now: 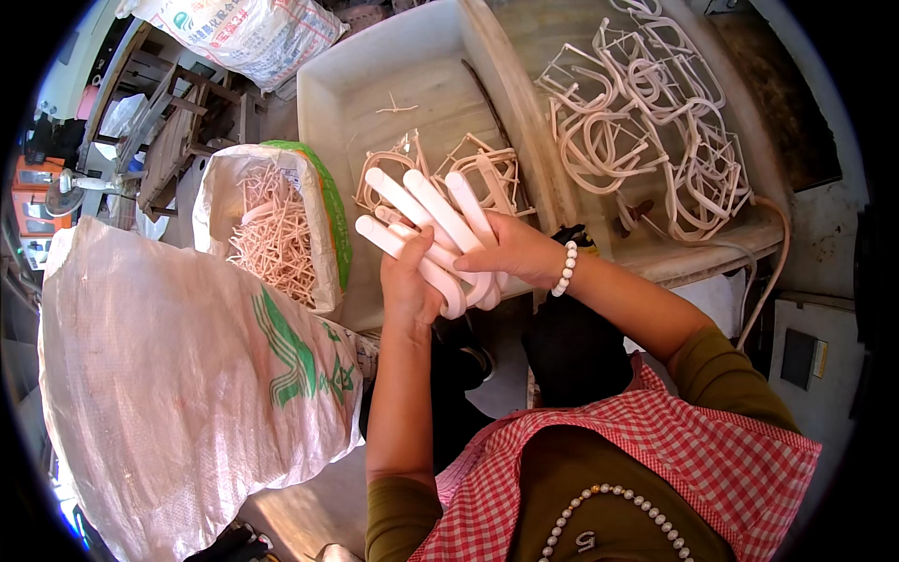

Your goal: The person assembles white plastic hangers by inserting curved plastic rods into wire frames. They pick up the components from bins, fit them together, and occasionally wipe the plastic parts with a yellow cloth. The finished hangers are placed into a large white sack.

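left hand (pixel 409 284) and right hand (pixel 524 251) clamp their fingers (pixel 481 259) around pale curved tubes (pixel 442 214).

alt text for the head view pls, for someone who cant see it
Two bare hands, left and right, hold a bundle of pale pink bent tubes over a pale tub. To the left stands an open sack of thin pink sticks; in a second tub at right lie tangled pinkish tubes.
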Tool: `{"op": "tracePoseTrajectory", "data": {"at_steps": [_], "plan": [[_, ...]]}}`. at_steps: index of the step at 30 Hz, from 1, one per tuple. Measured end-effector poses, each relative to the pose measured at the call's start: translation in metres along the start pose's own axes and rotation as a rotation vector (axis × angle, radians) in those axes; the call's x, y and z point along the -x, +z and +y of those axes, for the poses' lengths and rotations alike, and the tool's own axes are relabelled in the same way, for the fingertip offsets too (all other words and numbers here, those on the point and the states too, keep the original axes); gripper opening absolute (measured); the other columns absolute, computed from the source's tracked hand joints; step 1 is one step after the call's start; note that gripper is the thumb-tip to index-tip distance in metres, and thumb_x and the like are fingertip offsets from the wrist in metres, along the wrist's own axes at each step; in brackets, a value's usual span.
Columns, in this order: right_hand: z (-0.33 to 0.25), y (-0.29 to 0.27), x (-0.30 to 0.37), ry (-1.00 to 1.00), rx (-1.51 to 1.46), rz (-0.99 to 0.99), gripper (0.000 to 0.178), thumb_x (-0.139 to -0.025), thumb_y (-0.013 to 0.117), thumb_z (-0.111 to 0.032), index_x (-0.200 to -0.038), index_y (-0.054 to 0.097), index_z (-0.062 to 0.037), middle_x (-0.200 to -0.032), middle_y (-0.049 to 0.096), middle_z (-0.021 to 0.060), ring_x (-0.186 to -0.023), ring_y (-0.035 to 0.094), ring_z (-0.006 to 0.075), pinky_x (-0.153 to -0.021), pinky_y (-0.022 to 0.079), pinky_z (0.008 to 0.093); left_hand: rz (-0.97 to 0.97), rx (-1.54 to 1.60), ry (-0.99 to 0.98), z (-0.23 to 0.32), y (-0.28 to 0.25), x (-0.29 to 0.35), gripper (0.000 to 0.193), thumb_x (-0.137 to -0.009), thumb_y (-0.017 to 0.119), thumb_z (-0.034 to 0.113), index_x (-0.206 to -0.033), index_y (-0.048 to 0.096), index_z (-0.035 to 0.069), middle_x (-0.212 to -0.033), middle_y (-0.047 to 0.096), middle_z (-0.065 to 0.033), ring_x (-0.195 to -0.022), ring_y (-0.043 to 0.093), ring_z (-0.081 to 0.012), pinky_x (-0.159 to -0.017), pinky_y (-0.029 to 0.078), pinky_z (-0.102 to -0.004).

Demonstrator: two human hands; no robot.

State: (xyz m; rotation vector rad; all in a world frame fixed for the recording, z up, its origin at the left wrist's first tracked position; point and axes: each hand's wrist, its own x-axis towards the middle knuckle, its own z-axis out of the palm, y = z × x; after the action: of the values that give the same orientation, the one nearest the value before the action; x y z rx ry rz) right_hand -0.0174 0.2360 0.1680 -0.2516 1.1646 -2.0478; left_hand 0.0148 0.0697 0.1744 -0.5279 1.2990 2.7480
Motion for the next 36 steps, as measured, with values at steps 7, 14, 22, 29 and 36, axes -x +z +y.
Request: {"op": "tracePoseTrajectory", "data": {"at_steps": [7,14,22,29,36], "plan": [[-0.013,0.01,0.005,-0.07,0.115,0.076,0.052,-0.08,0.068,-0.011,-0.125,0.047,0.0014,-0.115,0.058,0.0077,-0.102,0.058,0.0131,-0.088,0.047,0.0284,-0.062,-0.015,-0.061,-0.001,0.004,0.001,0.046,-0.086,0.058,0.004,-0.128,0.042,-0.001,-0.117,0.056,-0.0154,-0.105,0.057,-0.0254,-0.093,0.046,-0.0405],[0.005,-0.004,0.0,-0.017,0.181,0.16,0.044,-0.083,0.065,-0.013,-0.121,0.05,0.0026,-0.109,0.061,0.0077,-0.095,0.059,0.0113,-0.082,0.049,0.0265,-0.079,-0.235,-0.116,-0.002,0.001,0.002,0.041,-0.089,0.062,0.014,-0.124,0.047,0.0,-0.114,0.057,-0.0127,-0.1,0.058,-0.0216,-0.087,0.047,-0.0348],[0.002,-0.001,-0.002,-0.029,-0.037,0.092,0.04,-0.089,0.062,-0.018,-0.122,0.05,0.0006,-0.106,0.061,0.0059,-0.092,0.059,0.0104,-0.078,0.05,0.0256,-0.008,-0.183,-0.038,-0.003,0.0,-0.001,0.033,-0.092,0.06,0.023,-0.113,0.056,-0.002,-0.106,0.061,-0.0109,-0.096,0.059,-0.0173,-0.085,0.047,-0.0318],[0.012,-0.002,-0.004,0.013,-0.037,0.08,0.037,-0.092,0.06,-0.025,-0.119,0.051,-0.0017,-0.099,0.06,0.0029,-0.083,0.057,0.0072,-0.07,0.049,0.0237,0.15,-0.33,-0.047,-0.008,0.008,-0.001,0.042,-0.087,0.066,0.035,-0.105,0.058,-0.002,-0.096,0.063,-0.0123,-0.079,0.064,-0.0181,-0.064,0.053,-0.0314],[0.01,0.004,-0.005,0.003,-0.063,0.087,0.031,-0.093,0.058,-0.025,-0.114,0.052,-0.0029,-0.089,0.057,-0.0008,-0.074,0.053,0.005,-0.066,0.048,0.0224,0.179,-0.359,-0.108,-0.005,0.012,-0.002,0.044,-0.089,0.062,0.04,-0.104,0.055,-0.001,-0.089,0.063,-0.0134,-0.065,0.062,-0.0192,-0.05,0.051,-0.0302]]}}
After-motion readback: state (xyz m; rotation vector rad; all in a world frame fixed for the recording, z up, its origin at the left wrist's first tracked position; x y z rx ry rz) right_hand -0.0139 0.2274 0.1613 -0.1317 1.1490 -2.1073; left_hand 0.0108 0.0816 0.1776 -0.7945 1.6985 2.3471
